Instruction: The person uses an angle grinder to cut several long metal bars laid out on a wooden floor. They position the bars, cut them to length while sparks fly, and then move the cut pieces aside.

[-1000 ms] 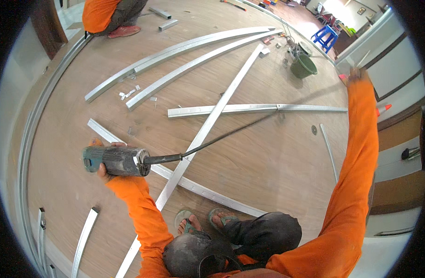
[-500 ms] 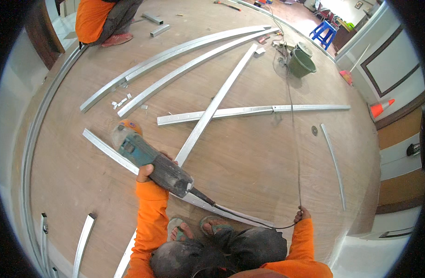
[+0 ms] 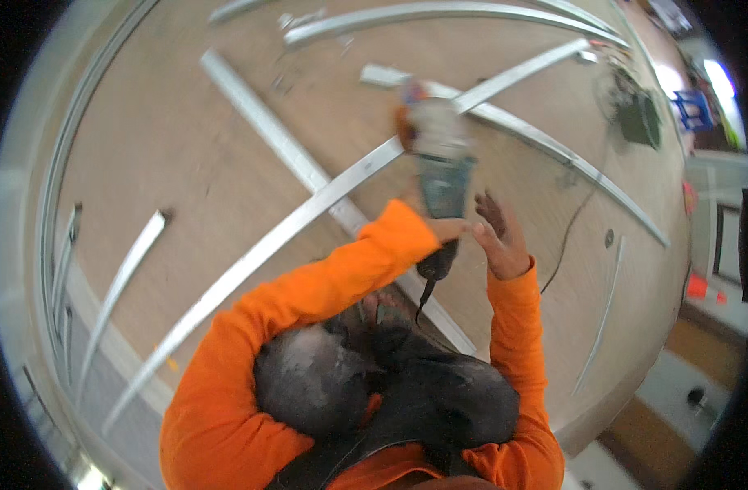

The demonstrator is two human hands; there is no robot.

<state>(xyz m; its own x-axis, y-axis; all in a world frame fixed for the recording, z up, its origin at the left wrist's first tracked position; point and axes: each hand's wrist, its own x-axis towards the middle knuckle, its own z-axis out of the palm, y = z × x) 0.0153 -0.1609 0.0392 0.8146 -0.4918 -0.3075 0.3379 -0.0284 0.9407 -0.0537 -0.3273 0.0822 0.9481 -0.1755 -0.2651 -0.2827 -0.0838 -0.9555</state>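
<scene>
An angle grinder (image 3: 443, 189) with a teal body and dark rear handle is held up in front of me, its head smeared by motion. My left hand (image 3: 446, 229) is wrapped round its rear body, partly hidden by the orange cuff. Just to the right, my right hand (image 3: 504, 238) has its fingers spread and is empty, its thumb close to the left hand; I cannot tell whether they touch. Below the grinder head, a long silver metal channel (image 3: 292, 231) runs diagonally and crosses over another metal channel (image 3: 264, 114) on the floor.
Several more metal profiles lie about, including a long jointed one (image 3: 545, 147) on the right and a short one (image 3: 129, 282) at left. A green bucket (image 3: 640, 121), a blue stool (image 3: 693, 110) and an orange cone (image 3: 704, 288) stand at right. A power cable (image 3: 571, 220) trails across the floor.
The grinder has moved right and turned more upright in my left hand. My right hand has let go of the cable and come up beside the grinder. The view has shifted.
</scene>
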